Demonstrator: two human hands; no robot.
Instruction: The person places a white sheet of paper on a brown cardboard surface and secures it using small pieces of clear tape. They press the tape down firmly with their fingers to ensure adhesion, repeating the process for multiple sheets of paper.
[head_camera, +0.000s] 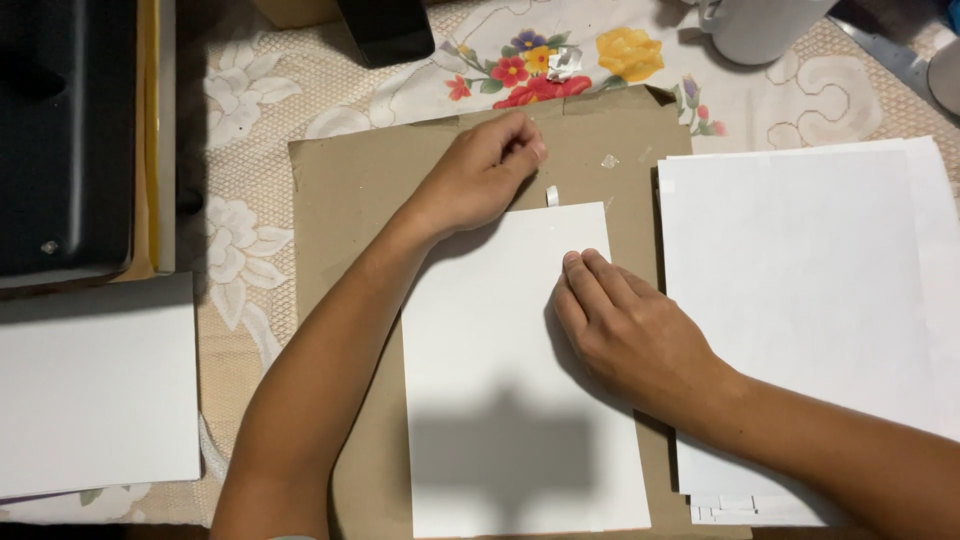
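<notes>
A white sheet of paper (510, 400) lies on a brown cardboard sheet (345, 200) in the middle of the table. My right hand (625, 330) rests flat on the sheet's upper right part, fingertips pressing near its top edge. My left hand (480, 175) sits on the cardboard just above the sheet's top left corner, fingers curled in; I cannot tell whether they pinch anything. A small white curled strip (551, 195) stands at the sheet's top edge between the two hands.
A stack of white paper (810, 280) lies to the right. Another white sheet (95, 390) lies at the left, below a black box (60, 130). A floral tablecloth (250, 90) covers the table. A crumpled paper bit (564, 62), a white cup (760, 28) and a dark object (385, 30) sit at the back.
</notes>
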